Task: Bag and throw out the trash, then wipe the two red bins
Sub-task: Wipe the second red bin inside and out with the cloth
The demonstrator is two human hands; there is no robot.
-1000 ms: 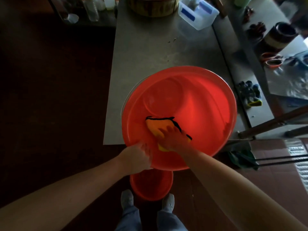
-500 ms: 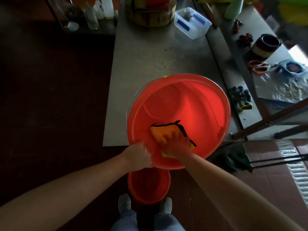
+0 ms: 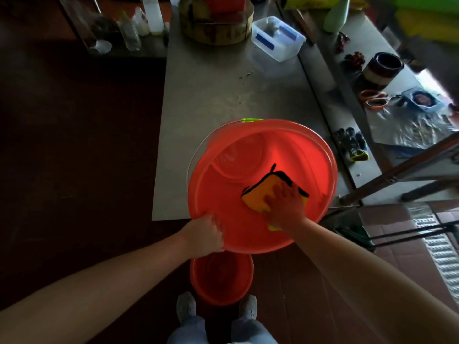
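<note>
The yellow cloth (image 3: 258, 194) and right hand (image 3: 285, 207) have slid rightward inside the large red bin (image 3: 305, 155), centre frame, on the steel table (image 3: 223, 83) edge. Flat fingers press the cloth; the left hand (image 3: 203, 234) grips the near rim. Step: wiping. Next, probably the small red bin (image 3: 221, 281), bottom centre.

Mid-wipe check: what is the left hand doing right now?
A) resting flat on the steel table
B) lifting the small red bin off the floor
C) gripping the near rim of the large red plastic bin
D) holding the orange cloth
C: the left hand grips the near rim of the large red plastic bin, while the right hand presses the orange black-edged cloth against its inside.
</note>
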